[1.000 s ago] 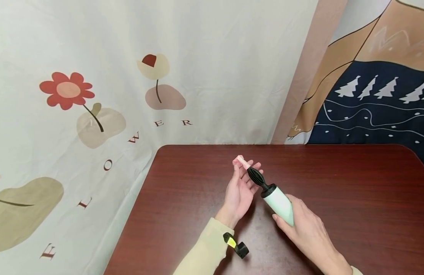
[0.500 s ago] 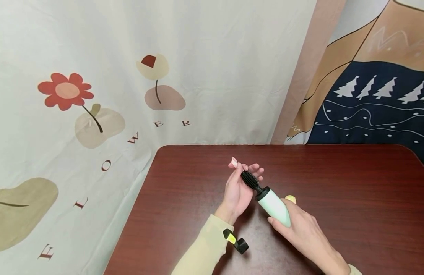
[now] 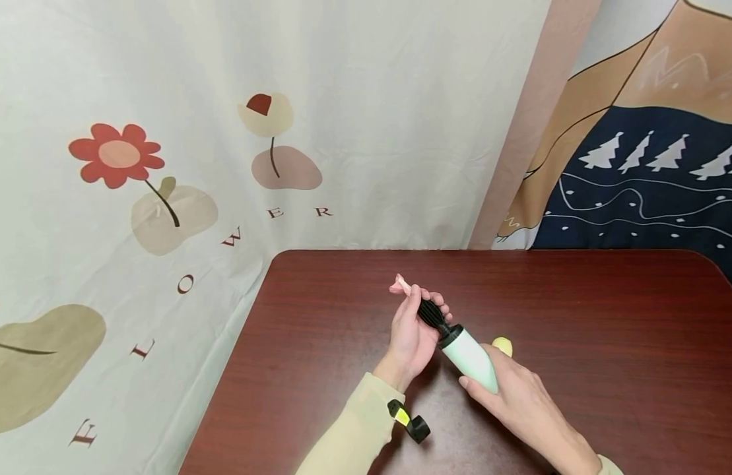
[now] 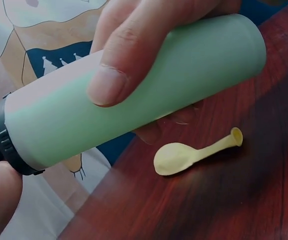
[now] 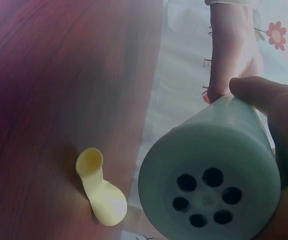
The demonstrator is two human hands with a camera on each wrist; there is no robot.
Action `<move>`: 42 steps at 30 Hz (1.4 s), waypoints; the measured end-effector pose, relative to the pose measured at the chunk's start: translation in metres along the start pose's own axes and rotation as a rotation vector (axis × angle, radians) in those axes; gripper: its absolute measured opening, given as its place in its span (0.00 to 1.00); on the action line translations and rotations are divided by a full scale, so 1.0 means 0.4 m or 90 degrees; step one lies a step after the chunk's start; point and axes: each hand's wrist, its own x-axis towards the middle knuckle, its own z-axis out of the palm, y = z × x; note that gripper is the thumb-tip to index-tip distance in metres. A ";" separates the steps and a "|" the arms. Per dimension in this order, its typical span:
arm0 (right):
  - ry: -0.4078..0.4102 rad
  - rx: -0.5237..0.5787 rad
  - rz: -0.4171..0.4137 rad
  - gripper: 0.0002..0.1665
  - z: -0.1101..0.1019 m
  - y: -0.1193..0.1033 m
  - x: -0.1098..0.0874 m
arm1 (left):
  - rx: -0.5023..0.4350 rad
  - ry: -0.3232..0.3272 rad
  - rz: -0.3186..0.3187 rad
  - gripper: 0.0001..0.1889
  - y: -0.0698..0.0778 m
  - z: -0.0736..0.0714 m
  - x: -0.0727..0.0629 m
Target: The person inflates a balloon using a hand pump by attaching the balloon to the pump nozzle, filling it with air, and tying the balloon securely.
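- One red flower [image 3: 117, 155], printed on the pale curtain [image 3: 371, 132], stands farthest left, with spaced letters running beneath it toward a cream bloom.
- Next comes a light sleeve [image 3: 350, 429], a black and yellow strap [image 3: 401, 414] at its cuff.
- A limp pink balloon [image 3: 397, 285] sticks out beyond the thumb of the left hand [image 3: 410, 340], above the table [image 3: 639, 363].
- That hand is palm up; its thumb pinches the balloon's neck against the fingers, which curl behind the black end of the pump.
- The pump [image 3: 469, 359], mint green and tilted, slopes down from the left hand to the right one; its base shows six holes in a ring.
- The right hand [image 3: 523, 399] is wrapped round the green body, thumb on one side and fingers on the other.
- A yellow balloon [image 3: 503, 344] lies flat on the table just beyond the right hand, apart from the pump, its mouth open.
- Farthest right hangs a dark blue cloth [image 3: 651, 191] with white trees.
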 end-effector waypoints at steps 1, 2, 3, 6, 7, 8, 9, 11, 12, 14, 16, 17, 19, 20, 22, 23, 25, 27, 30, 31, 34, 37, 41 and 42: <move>-0.001 0.000 0.000 0.28 0.001 -0.001 -0.001 | 0.002 0.002 0.007 0.16 -0.002 -0.001 0.000; -0.002 0.001 -0.001 0.28 0.002 -0.002 -0.002 | 0.002 0.005 0.014 0.16 -0.005 -0.001 0.000; -0.004 0.001 -0.001 0.27 0.003 -0.003 -0.003 | 0.003 0.008 0.022 0.16 -0.007 -0.001 0.000; -0.011 0.006 0.002 0.28 0.005 -0.006 -0.005 | 0.015 0.024 0.058 0.17 -0.013 0.002 0.002; -0.016 0.008 0.005 0.28 0.006 -0.006 -0.006 | 0.021 0.035 0.072 0.17 -0.013 0.004 0.003; -0.024 0.010 0.008 0.29 0.007 -0.007 -0.006 | 0.025 0.047 0.084 0.16 -0.014 0.005 0.004; -0.031 0.011 0.012 0.30 0.007 -0.006 -0.007 | 0.030 0.060 0.097 0.16 -0.014 0.005 0.005; -0.046 0.010 0.019 0.31 0.008 -0.005 -0.009 | 0.031 0.084 0.116 0.15 -0.010 0.004 0.009; -0.053 0.008 0.021 0.31 0.007 -0.003 -0.011 | 0.032 0.095 0.122 0.15 -0.007 0.001 0.012; -0.064 0.005 0.026 0.30 0.005 0.002 -0.016 | 0.025 0.116 0.132 0.15 -0.002 -0.005 0.018; -0.071 0.007 0.021 0.29 0.001 0.007 -0.022 | 0.009 0.141 0.150 0.15 0.008 -0.012 0.027; -0.078 0.010 0.017 0.28 -0.002 0.010 -0.024 | 0.001 0.152 0.161 0.16 0.015 -0.017 0.032; -0.093 0.015 0.011 0.26 -0.008 0.016 -0.029 | -0.014 0.177 0.185 0.16 0.031 -0.028 0.042; -0.102 0.021 0.008 0.26 -0.012 0.020 -0.031 | -0.018 0.188 0.198 0.17 0.041 -0.033 0.046; -0.122 0.027 0.004 0.25 -0.020 0.027 -0.037 | -0.028 0.199 0.215 0.17 0.063 -0.044 0.055; -0.130 0.030 0.003 0.25 -0.022 0.030 -0.040 | -0.033 0.203 0.221 0.17 0.074 -0.049 0.059; -0.146 0.037 0.005 0.24 -0.029 0.036 -0.048 | -0.039 0.211 0.232 0.17 0.097 -0.058 0.065; -0.165 0.040 0.014 0.25 -0.036 0.041 -0.054 | -0.047 0.216 0.244 0.17 0.122 -0.066 0.073; -0.215 0.052 0.052 0.27 -0.046 0.040 -0.057 | -0.047 0.221 0.264 0.18 0.159 -0.082 0.082; -0.232 0.056 0.066 0.28 -0.049 0.040 -0.058 | -0.048 0.220 0.266 0.18 0.168 -0.087 0.085; -0.264 0.068 0.088 0.31 -0.052 0.040 -0.057 | -0.054 0.208 0.257 0.18 0.186 -0.097 0.087; -0.247 0.072 0.062 0.31 -0.050 0.045 -0.056 | -0.079 0.171 0.227 0.18 0.193 -0.096 0.082; -0.207 0.084 0.010 0.26 -0.047 0.056 -0.061 | -0.136 0.092 0.192 0.21 0.201 -0.089 0.075; -0.202 0.088 0.003 0.25 -0.047 0.057 -0.061 | -0.147 0.074 0.186 0.21 0.204 -0.087 0.074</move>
